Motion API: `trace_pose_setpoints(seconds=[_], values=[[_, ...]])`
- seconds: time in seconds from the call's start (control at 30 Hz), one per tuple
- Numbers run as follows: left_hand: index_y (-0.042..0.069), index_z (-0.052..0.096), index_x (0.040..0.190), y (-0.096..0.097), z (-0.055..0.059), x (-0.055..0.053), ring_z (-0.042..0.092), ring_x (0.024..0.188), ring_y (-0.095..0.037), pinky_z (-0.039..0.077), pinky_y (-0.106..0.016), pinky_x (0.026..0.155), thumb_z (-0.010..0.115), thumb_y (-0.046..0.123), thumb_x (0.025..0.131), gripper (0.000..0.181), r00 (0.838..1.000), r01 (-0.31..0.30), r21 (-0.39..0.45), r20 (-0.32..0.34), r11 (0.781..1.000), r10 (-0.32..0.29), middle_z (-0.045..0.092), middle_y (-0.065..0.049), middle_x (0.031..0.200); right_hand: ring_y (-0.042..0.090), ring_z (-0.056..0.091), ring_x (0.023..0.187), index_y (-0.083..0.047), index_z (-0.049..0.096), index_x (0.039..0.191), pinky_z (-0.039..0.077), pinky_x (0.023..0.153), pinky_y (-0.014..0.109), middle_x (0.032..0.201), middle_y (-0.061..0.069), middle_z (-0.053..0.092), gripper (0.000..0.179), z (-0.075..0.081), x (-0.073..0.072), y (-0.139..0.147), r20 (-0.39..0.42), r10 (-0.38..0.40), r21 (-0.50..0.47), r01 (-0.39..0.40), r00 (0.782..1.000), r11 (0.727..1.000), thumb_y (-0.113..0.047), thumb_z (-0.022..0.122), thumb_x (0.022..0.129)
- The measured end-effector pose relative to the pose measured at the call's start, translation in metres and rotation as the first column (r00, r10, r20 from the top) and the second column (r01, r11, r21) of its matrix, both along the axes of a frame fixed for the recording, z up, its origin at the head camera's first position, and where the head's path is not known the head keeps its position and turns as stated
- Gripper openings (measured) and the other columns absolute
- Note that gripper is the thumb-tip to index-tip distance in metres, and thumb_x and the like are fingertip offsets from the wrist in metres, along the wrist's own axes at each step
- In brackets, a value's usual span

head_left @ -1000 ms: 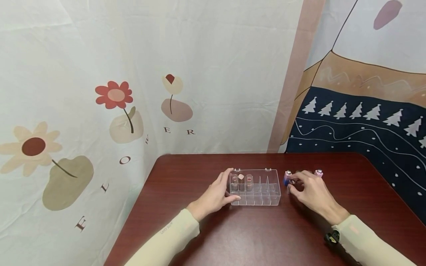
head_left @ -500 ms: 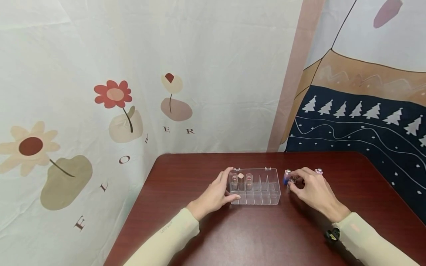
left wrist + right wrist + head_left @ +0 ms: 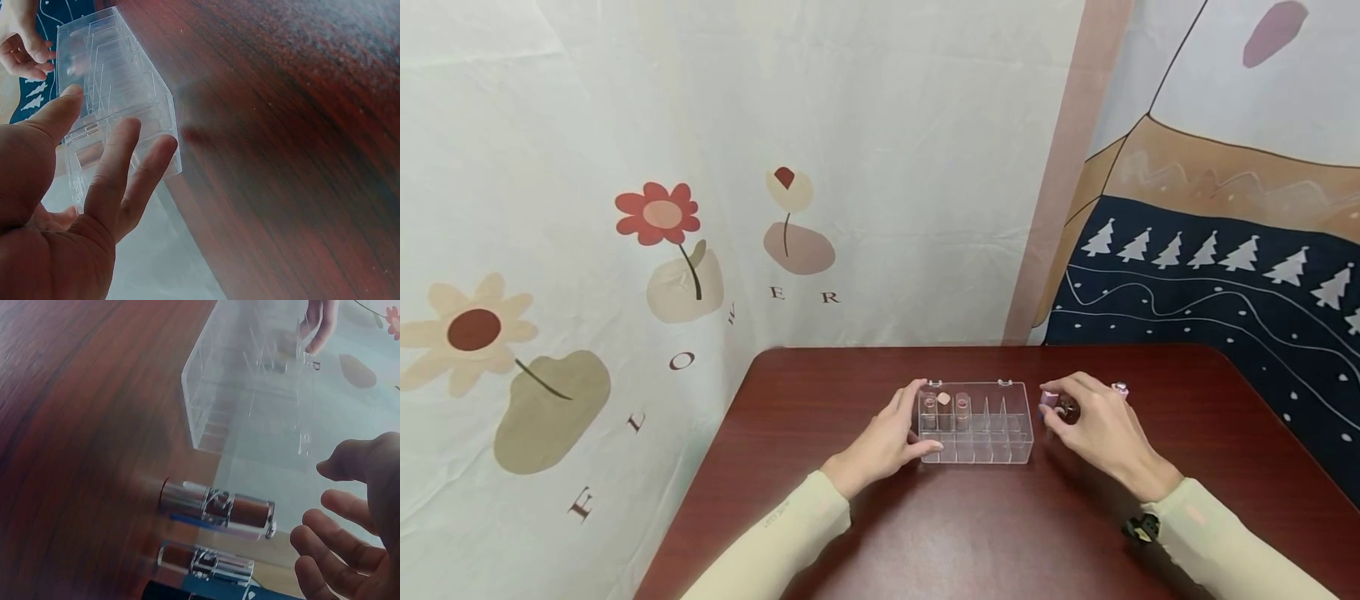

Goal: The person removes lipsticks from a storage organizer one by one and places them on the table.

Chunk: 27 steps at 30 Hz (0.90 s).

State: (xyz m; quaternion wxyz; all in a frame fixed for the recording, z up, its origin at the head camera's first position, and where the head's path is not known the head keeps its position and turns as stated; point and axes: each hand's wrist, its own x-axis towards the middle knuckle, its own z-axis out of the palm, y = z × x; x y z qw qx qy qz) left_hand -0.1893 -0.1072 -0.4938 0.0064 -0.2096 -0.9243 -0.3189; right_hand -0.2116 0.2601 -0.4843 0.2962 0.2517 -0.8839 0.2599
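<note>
My left hand [image 3: 883, 437] spans the left end of a clear compartment box [image 3: 1017, 450] on the table. Its thumb [image 3: 57, 115] rests at the near side, with the other fingers nearly straight along the end and back. Three lip gloss tubes [image 3: 962, 408] stand in the back-left compartments. Just right of the box, my right hand [image 3: 1105, 425] hovers over several upright lip gloss tubes, thumb and fingers loosely curved. In the right wrist view, those fingertips are apart from a silver-banded brown lip gloss [image 3: 249, 512] and a second silver-and-brown tube [image 3: 178, 555].
A pink-topped tube [image 3: 1120, 389] stands behind my right hand. In the right wrist view, a dark tube [image 3: 164, 591] shows at the bottom edge. The reddish-brown table [image 3: 925, 533] meets printed curtains [image 3: 910, 208] at the back and sides.
My right hand has shifted slightly, its fingertips now overlapping the blue-and-pink tube nearest the box. My left hand and the box stay in place.
</note>
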Motion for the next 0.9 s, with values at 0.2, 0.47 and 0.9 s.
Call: trace_pose_setpoints(seconds=[0.2, 0.47, 0.9], values=[[0.011, 0.026, 0.18, 0.0, 0.001, 0.0, 0.08, 0.088, -0.006, 0.068, -0.034, 0.089, 0.094, 0.037, 0.102, 0.106, 1.0, -0.004, -0.007, 0.001, 1.0, 0.004, 0.053, -0.022, 0.168, 0.018, 0.075, 0.083, -0.011, 0.086, 0.12, 0.066, 0.071, 0.034, 0.108, 0.006, 0.082, 0.033, 0.002, 0.001, -0.01, 0.038, 0.02, -0.004, -0.02, 0.999, 1.0, -0.011, 0.097, 0.089], [0.011, 0.026, 0.18, 0.001, 0.001, 0.0, 0.081, 0.09, -0.009, 0.067, -0.031, 0.085, 0.093, 0.036, 0.103, 0.106, 1.0, -0.001, 0.003, 0.007, 1.0, 0.001, 0.053, -0.023, 0.169, 0.018, 0.073, 0.083, -0.009, 0.086, 0.122, 0.069, 0.071, 0.038, 0.108, 0.007, 0.082, 0.035, 0.005, -0.002, -0.031, 0.028, 0.088, -0.002, -0.088, 0.996, 0.996, -0.008, 0.098, 0.089], [0.01, 0.029, 0.178, 0.0, 0.001, 0.0, 0.08, 0.088, -0.009, 0.067, -0.03, 0.084, 0.095, 0.032, 0.102, 0.104, 1.0, 0.0, 0.019, -0.001, 1.0, 0.0, 0.056, -0.024, 0.163, 0.024, 0.076, 0.087, -0.009, 0.086, 0.121, 0.066, 0.076, 0.042, 0.108, 0.01, 0.083, 0.028, 0.009, -0.009, -0.067, 0.09, 0.114, 0.048, -0.119, 0.989, 0.992, -0.019, 0.094, 0.095]])
